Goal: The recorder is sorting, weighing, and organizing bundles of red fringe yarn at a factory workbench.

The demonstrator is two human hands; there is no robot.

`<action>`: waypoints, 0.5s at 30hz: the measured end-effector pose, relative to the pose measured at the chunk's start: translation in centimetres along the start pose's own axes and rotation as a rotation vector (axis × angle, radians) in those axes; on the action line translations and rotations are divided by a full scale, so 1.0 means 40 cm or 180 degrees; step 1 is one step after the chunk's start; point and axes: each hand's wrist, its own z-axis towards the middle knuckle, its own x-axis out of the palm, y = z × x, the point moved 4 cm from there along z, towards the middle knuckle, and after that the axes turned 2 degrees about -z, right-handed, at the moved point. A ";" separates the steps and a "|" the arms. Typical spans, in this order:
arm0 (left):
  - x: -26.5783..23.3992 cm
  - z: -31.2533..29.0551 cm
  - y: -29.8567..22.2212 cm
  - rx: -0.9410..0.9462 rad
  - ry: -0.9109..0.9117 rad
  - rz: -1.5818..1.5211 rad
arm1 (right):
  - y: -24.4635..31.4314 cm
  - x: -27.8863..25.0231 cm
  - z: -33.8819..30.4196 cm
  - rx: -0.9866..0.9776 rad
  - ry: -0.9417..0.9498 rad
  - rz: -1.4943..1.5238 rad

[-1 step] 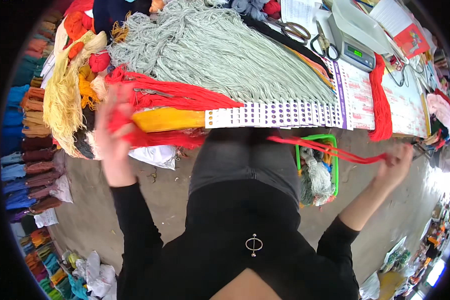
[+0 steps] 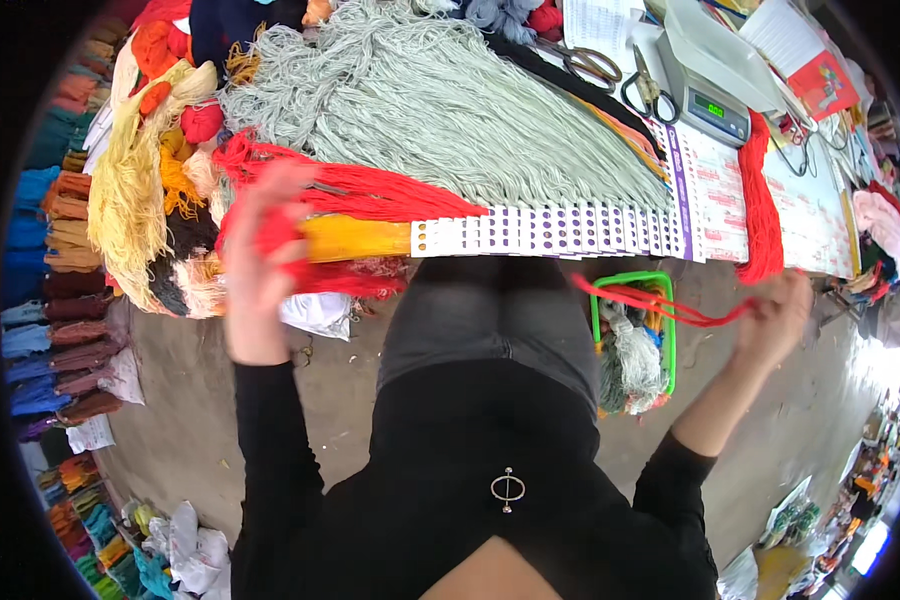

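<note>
Pinched in my right hand (image 2: 778,315), out to the right below the table edge, is the end of a thin red embroidery-floss strand (image 2: 685,310). That strand sags leftward, and its other end hangs free in front of my legs. At the left table edge my left hand (image 2: 260,270) is smeared by motion, raised over red floss; its grip is unclear. A red floss bundle (image 2: 390,188) lies on the table, its tips reaching a row of white punched cards (image 2: 550,232). More red floss (image 2: 345,280) hangs beneath a yellow strip (image 2: 360,240).
A wide spread of pale grey floss (image 2: 420,110) covers the table. Scissors (image 2: 650,90), a scale (image 2: 715,105) and a red skein (image 2: 760,200) are at the right. Cream floss (image 2: 135,190) lies left. Below stands a green basket (image 2: 670,345) of floss.
My right hand has come inward and slightly lower, and the red strand droops more. My left hand has shifted a little to the right.
</note>
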 end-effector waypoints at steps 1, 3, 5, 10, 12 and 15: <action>0.030 0.024 0.091 -0.0478 -0.0073 -0.0215 | -0.022 0.076 -0.041 0.0005 0.0204 -0.0612; 0.070 0.051 0.231 -0.1213 0.0125 0.0078 | -0.090 0.231 -0.136 0.0012 0.1143 -0.2285; 0.125 0.061 0.316 -0.1758 -0.0041 0.0172 | -0.188 0.333 -0.203 -0.0195 0.2301 -0.1965; 0.143 0.093 0.389 -0.2286 -0.0165 0.0361 | -0.352 0.450 -0.266 0.0378 0.3120 -0.2092; 0.136 0.102 0.393 -0.2321 -0.0256 0.0479 | -0.380 0.463 -0.267 0.0406 0.3053 -0.1922; 0.137 0.129 0.416 -0.2202 0.0034 0.1261 | -0.400 0.463 -0.266 0.0297 0.2933 -0.2084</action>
